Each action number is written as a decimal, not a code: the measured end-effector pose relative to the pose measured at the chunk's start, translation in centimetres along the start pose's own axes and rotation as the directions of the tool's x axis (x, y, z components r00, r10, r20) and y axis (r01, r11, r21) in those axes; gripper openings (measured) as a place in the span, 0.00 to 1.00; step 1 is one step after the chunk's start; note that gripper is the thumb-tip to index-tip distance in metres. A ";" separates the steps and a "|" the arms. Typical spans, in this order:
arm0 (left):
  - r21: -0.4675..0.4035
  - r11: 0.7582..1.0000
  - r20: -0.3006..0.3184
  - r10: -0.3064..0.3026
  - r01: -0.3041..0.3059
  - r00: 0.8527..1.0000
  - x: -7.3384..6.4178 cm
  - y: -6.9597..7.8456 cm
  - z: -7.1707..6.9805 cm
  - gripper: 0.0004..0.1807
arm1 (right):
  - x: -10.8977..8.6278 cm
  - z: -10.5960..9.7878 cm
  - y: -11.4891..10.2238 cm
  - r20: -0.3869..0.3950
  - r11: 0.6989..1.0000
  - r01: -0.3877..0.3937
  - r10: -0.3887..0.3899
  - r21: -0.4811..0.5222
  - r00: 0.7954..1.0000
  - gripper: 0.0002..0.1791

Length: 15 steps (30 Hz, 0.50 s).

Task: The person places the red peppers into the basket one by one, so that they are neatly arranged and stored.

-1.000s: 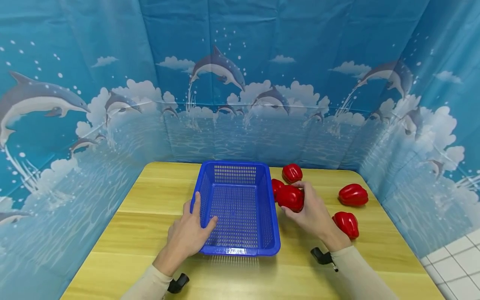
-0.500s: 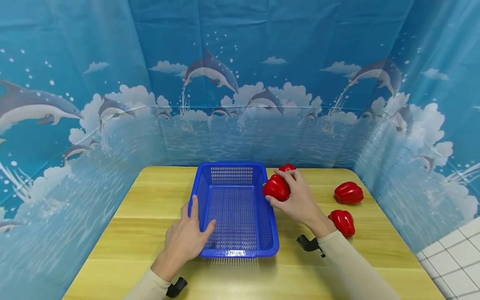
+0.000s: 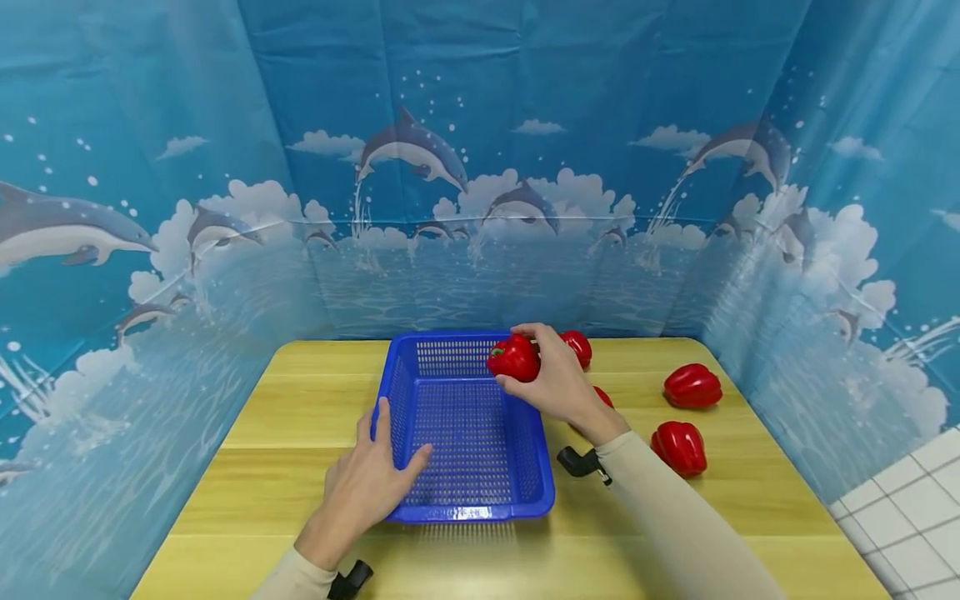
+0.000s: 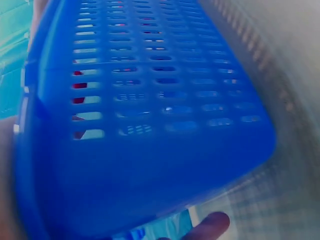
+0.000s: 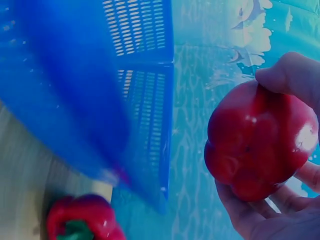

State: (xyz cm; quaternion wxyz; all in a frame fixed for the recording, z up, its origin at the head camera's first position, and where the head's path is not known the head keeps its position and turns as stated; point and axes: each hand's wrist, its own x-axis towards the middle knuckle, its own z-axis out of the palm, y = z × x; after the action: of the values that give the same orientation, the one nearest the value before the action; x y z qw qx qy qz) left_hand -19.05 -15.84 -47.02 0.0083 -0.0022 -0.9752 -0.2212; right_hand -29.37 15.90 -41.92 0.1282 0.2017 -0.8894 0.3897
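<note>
Red pepper [image 3: 513, 358] sits gripped between right fingers [image 5: 234, 210]

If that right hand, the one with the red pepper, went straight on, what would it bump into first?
Beyond the red pepper it grips, the right hand points across the basket's far rim toward the dolphin curtain. Its height is unclear: low, it would probably hit the rim first; higher, the curtain.

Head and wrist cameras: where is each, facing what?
Head: on the head, facing forward and down at the blue basket; left hand, right hand, sleeves show.
Left wrist: worn there, facing the basket's slotted wall close up; bits of that hand show.
Right wrist: worn there, facing the held red pepper; that hand shows.
Head and right wrist share the basket and that pepper.
</note>
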 end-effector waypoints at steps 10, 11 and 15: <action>0.025 1.000 -0.011 -0.013 0.013 1.000 -0.2 0.5 0.2 0.67 | 3.3 2.5 -0.3 0.092 0.994 -0.030 0.020 0.109 0.996 0.46; 0.026 1.000 -0.009 -0.013 0.013 1.000 -0.3 0.5 0.4 0.67 | 3.5 2.8 -0.2 0.103 0.992 -0.035 0.022 0.120 0.994 0.46; 0.014 1.000 -0.016 -0.015 0.015 1.000 -0.3 0.5 0.8 0.66 | 4.5 4.0 -0.1 0.141 0.989 -0.051 0.031 0.140 0.990 0.46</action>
State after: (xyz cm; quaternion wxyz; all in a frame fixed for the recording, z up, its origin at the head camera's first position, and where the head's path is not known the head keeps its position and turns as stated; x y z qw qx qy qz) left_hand -18.79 -15.08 -47.55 0.0144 0.0068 -0.9766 -0.2146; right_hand -33.60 11.75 -42.80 0.0435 0.2187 -0.8698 0.4401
